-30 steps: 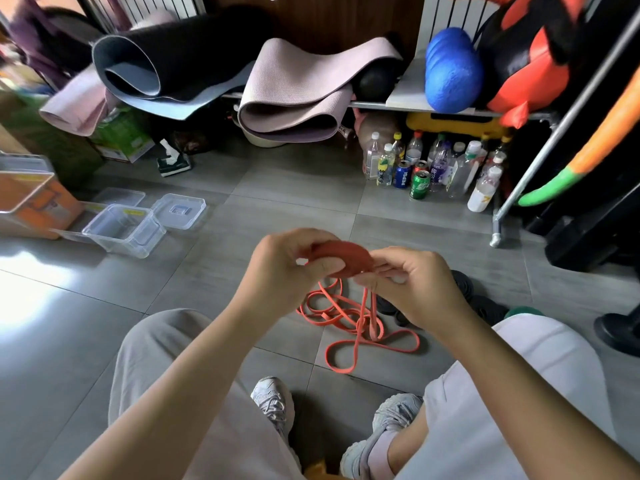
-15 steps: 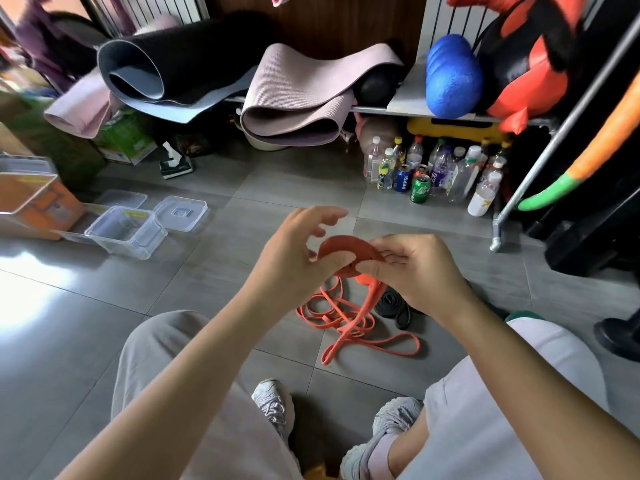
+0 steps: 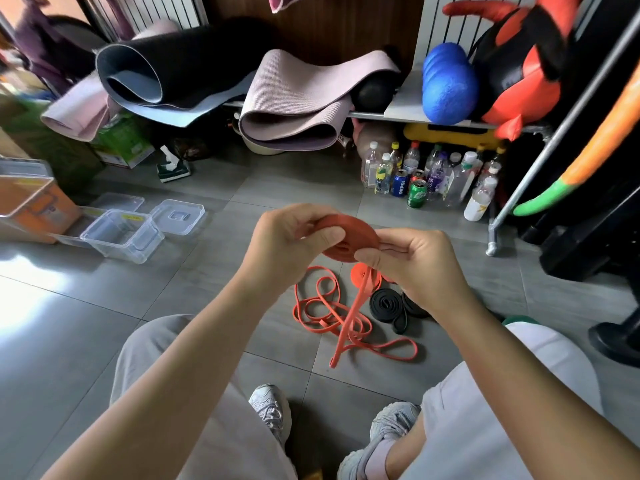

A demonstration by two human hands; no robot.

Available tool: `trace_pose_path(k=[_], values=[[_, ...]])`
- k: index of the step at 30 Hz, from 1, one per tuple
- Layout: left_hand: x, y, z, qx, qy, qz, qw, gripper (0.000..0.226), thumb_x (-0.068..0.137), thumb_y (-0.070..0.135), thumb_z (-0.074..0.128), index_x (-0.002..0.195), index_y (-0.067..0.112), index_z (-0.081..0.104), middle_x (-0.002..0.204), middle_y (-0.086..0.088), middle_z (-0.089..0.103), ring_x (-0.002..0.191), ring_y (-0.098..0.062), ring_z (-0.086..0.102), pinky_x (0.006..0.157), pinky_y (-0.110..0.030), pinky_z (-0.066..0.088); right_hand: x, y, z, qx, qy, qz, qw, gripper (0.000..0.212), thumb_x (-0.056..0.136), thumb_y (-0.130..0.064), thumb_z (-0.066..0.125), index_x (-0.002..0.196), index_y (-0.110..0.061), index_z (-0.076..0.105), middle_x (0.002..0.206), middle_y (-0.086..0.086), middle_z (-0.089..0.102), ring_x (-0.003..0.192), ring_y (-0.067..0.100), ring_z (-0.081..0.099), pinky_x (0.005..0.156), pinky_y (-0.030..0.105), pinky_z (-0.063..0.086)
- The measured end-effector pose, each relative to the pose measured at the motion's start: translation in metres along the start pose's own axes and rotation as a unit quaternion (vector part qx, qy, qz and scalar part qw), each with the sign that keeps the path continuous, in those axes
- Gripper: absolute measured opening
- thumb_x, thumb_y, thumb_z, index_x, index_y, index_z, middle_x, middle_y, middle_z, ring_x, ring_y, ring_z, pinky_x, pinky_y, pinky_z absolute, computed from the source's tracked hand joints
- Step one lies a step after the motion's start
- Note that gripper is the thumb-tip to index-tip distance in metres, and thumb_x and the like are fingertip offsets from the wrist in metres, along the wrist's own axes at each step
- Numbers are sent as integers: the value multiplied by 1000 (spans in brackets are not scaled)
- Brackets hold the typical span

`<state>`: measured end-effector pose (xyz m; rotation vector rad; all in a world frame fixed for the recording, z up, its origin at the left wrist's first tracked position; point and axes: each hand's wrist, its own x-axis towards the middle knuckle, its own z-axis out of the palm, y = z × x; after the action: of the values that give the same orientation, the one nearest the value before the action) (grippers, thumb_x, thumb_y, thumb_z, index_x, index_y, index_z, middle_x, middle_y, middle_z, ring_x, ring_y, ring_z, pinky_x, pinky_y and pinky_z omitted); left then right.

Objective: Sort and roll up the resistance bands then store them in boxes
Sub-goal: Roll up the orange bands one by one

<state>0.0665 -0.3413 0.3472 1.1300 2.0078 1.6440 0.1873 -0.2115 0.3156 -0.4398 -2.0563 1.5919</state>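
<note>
Seen from the head camera, the left hand (image 3: pixel 291 237) is pinching the flat, half-rolled orange rubber resistance band (image 3: pixel 346 232) with curled fingers and thumb; the right hand (image 3: pixel 412 261) is gripping its right edge, fingers curled; the unrolled tail is dangling to the grey tiled floor (image 3: pixel 156 289); should either pinch be slackening, the springy coil is likely unwinding; the clear plastic boxes (image 3: pixel 104 237) are sitting far left.

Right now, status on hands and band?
Left hand and right hand pinch the orange roll. Tail hangs loose, unwound. No obstruction to open box.
</note>
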Motion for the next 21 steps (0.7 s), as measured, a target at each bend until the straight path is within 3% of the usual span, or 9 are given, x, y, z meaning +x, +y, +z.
trace_pose_path(k=[3,5,7,9,11,13,15,18,21], values=[[-4,-5,4,-190,32,-68,979,26,73,13,72,97,7,68,89,-14,70,86,-27,67,84,-38,55,1,0,2,51,14,13,999,25,70,-11,76,85,-30,70,76,-16,72,73,2,69,70,19,52],[-9,-5,8,-302,17,-121,946,28,76,14,64,101,2,64,89,-12,70,85,-21,68,78,-31,56,0,2,5,78,29,24,996,23,65,-21,75,85,-31,71,79,-11,74,75,9,70,70,27,56],[-12,-7,10,-328,7,-155,932,24,78,14,58,100,3,62,91,-12,69,86,-21,68,75,-30,57,-2,6,7,92,40,28,995,23,63,-23,73,85,-29,71,82,-6,75,77,16,71,75,38,58],[-12,-10,8,-228,2,-153,962,13,84,9,60,97,11,62,93,-9,67,88,-20,67,77,-33,57,-4,9,8,83,32,39,995,22,67,-14,74,84,-27,72,81,-3,75,78,20,71,79,45,57],[-11,-13,1,-4,-14,-71,997,23,85,4,64,100,22,60,99,3,65,93,-14,63,80,-28,54,-4,12,6,34,0,43,999,27,73,-5,74,85,-28,70,80,-3,75,76,19,71,79,46,57],[-10,-10,-4,217,-74,19,973,38,83,13,68,116,28,56,107,11,62,99,-9,58,84,-25,48,-4,12,4,-49,-33,27,998,30,77,-6,74,85,-35,69,80,-5,75,74,13,72,78,43,58],[-8,-2,-5,387,-136,69,909,41,85,26,65,124,30,53,111,13,61,98,-10,57,83,-28,47,-3,9,6,-111,-55,16,992,26,78,-11,74,82,-36,70,78,-4,75,72,8,71,79,40,57],[-1,10,-6,466,-157,72,868,26,88,26,58,113,30,61,104,11,64,95,-15,58,81,-33,48,-1,6,11,-129,-69,6,989,22,76,-15,74,84,-36,72,75,-2,74,71,12,71,78,41,57],[2,10,-12,395,-120,58,909,21,82,17,65,101,26,68,91,11,67,90,-16,59,82,-33,47,3,0,8,-85,-62,5,994,31,76,-15,75,78,-45,71,79,-4,75,72,16,72,76,42,58]])
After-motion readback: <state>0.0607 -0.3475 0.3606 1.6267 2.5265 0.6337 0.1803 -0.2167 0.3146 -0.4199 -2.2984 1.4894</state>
